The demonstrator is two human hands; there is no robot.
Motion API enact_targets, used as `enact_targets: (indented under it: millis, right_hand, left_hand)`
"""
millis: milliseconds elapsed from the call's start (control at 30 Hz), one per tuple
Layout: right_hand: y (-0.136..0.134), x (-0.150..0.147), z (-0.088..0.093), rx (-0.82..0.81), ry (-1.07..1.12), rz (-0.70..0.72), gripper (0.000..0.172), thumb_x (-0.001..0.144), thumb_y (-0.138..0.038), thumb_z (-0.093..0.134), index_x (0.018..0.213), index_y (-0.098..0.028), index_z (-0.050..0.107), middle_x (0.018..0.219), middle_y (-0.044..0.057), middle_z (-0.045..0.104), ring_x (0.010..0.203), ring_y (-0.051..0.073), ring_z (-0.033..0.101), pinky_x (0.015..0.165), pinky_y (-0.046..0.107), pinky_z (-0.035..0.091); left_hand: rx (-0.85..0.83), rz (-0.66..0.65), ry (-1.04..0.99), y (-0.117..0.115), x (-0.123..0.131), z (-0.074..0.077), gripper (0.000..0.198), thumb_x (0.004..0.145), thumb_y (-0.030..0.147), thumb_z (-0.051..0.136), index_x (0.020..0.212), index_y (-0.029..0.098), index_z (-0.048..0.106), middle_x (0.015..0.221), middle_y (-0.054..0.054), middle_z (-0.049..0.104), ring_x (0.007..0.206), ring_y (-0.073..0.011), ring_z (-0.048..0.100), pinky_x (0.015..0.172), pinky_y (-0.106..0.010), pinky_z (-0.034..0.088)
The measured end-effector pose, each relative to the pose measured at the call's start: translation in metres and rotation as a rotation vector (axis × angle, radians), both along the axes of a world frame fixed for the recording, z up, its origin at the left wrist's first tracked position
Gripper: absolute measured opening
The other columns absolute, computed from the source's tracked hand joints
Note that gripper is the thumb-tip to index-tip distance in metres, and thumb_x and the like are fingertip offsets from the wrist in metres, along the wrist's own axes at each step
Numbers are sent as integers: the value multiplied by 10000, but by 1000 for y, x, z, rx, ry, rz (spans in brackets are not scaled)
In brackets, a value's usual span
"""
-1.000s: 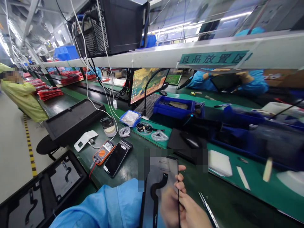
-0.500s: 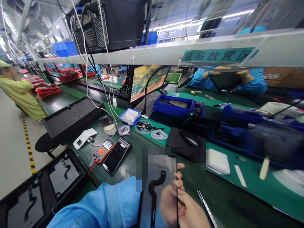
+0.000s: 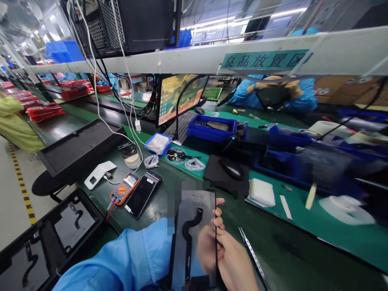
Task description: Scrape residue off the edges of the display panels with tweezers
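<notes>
Panel, tilted over the bench and gripped along its right edge by the right hand, looks light, slick and fragile, best held by its rims; the left hand's grip is hidden.

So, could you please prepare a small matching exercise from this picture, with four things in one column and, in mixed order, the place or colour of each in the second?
Column 1
1. multimeter
2. tweezers
3. black mouse
4. dark panel

Column 2
A. on a black pad
B. held by the right hand
C. orange-edged
D. on the dark green bench, just right of the right hand

Pairs: 1-C, 2-D, 3-A, 4-B
</notes>
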State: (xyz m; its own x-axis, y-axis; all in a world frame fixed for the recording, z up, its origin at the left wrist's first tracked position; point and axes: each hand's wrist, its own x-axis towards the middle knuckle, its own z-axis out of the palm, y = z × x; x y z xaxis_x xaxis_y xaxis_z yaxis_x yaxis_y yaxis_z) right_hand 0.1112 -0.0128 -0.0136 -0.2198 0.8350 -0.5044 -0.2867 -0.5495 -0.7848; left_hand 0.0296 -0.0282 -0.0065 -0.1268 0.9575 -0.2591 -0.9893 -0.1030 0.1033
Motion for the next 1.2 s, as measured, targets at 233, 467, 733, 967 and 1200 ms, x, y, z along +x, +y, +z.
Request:
enact_targets:
  millis: [233, 467, 733, 967, 1200]
  right_hand:
    - [-2, 1, 1, -22, 36, -10, 252, 508, -319, 855, 712, -202, 765, 831, -5, 771, 832, 154, 684, 769, 193, 558]
    - [-2, 1, 2, 17, 21, 36, 336, 538, -372, 856, 809, -188, 781, 898, 28, 778, 916, 214, 694, 780, 266, 582]
    - [-3, 2, 4, -11, 35, 46, 281, 542, -384, 867, 749, -219, 773, 823, 8, 772, 885, 215, 692, 764, 265, 579]
    - [0, 5, 10, -28, 14, 140, 370, 555, -393, 862, 830, -165, 766, 834, 65, 774, 822, 243, 706, 739, 314, 581]
    - [-6, 8, 30, -92, 143, 509, 404, 636, -410, 873, 918, -154, 741, 853, 77, 766, 796, 233, 716, 749, 333, 565]
  left_hand:
    - [57, -56, -155, -1, -1, -1, 401, 930, 308, 411, 1141, 104, 684, 911, -77, 571, 672, -93, 542, 665, -164, 477]
    - [51, 3, -138, 1, 4, 2, 355, 835, 95, 449, 1080, 82, 706, 828, -40, 555, 622, -62, 501, 597, -117, 419]
    - [190, 3, -90, 1, 5, -19, 350, 863, 227, 484, 1122, 128, 698, 935, -57, 562, 711, -82, 519, 688, -148, 439]
    - [157, -205, -8, 1, -35, 8, 507, 833, 309, 535, 1262, 55, 629, 911, -64, 563, 727, -120, 541, 760, -249, 467]
    - [30, -255, 112, 11, -63, 9, 386, 882, 281, 498, 1178, 85, 651, 863, -51, 571, 681, -115, 556, 753, -276, 462]
